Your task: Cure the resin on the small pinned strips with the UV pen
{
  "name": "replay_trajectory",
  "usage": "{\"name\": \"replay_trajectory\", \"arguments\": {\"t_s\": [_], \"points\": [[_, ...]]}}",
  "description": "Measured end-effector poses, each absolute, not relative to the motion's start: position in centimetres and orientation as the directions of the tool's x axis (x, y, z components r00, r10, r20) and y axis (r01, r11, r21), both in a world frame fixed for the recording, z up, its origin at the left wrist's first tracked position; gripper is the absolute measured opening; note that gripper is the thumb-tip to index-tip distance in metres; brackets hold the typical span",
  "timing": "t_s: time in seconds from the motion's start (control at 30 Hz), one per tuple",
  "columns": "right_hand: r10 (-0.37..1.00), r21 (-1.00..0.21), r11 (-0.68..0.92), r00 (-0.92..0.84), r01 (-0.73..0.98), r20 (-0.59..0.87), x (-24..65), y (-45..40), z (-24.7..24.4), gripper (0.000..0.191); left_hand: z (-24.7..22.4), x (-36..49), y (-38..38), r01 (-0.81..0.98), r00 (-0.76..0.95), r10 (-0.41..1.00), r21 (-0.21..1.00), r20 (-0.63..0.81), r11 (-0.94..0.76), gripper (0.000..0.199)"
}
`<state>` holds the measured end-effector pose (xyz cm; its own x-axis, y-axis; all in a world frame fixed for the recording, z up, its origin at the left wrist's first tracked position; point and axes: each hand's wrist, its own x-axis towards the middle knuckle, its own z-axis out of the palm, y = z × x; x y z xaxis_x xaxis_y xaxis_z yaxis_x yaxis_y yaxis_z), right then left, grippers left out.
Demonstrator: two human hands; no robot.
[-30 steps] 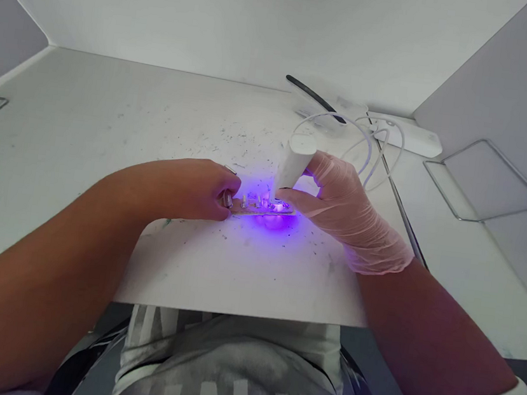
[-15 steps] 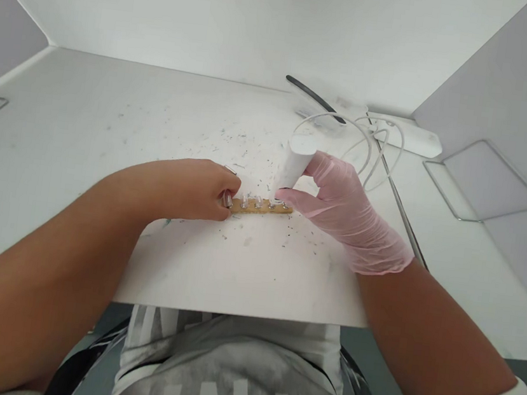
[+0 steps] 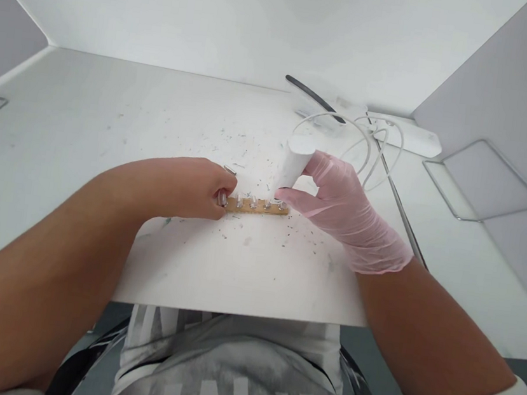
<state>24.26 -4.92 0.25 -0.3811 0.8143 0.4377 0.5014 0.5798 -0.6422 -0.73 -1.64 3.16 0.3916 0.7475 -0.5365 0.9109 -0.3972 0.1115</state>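
Sideways, wood strip point(image 3: 259, 210), long axis L-R, L grip point(image 3: 200, 186) pinching L end, R grip point(image 3: 335, 197) closed round wht device point(image 3: 294, 163)

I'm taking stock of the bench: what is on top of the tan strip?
A row of small clear pieces stands along the tan strip. The left hand covers its left end, so anything beneath the grip cannot be seen.

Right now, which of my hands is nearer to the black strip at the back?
Right. Your right hand is in front of the black strip, slightly right of it; your left hand, holding the brown bar, is farther, toward you and left.
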Motion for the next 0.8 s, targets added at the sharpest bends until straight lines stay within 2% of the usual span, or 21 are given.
{"name": "replay_trajectory", "arguments": {"t_s": [0.47,0.8], "points": [[0.807,-0.660,0.589,-0.383,0.466,0.450,24.32,-4.96,0.18,0.006,3.10,-1.39,-1.32,0.927,0.361,0.757,0.124,-0.544,-0.353,0.013],[0.794,-0.629,0.608,-0.382,0.484,0.473,24.42,-4.83,0.07,0.006,2.99,-1.68,-1.15,0.932,0.349,0.765,0.115,-0.541,-0.344,0.012]]}}
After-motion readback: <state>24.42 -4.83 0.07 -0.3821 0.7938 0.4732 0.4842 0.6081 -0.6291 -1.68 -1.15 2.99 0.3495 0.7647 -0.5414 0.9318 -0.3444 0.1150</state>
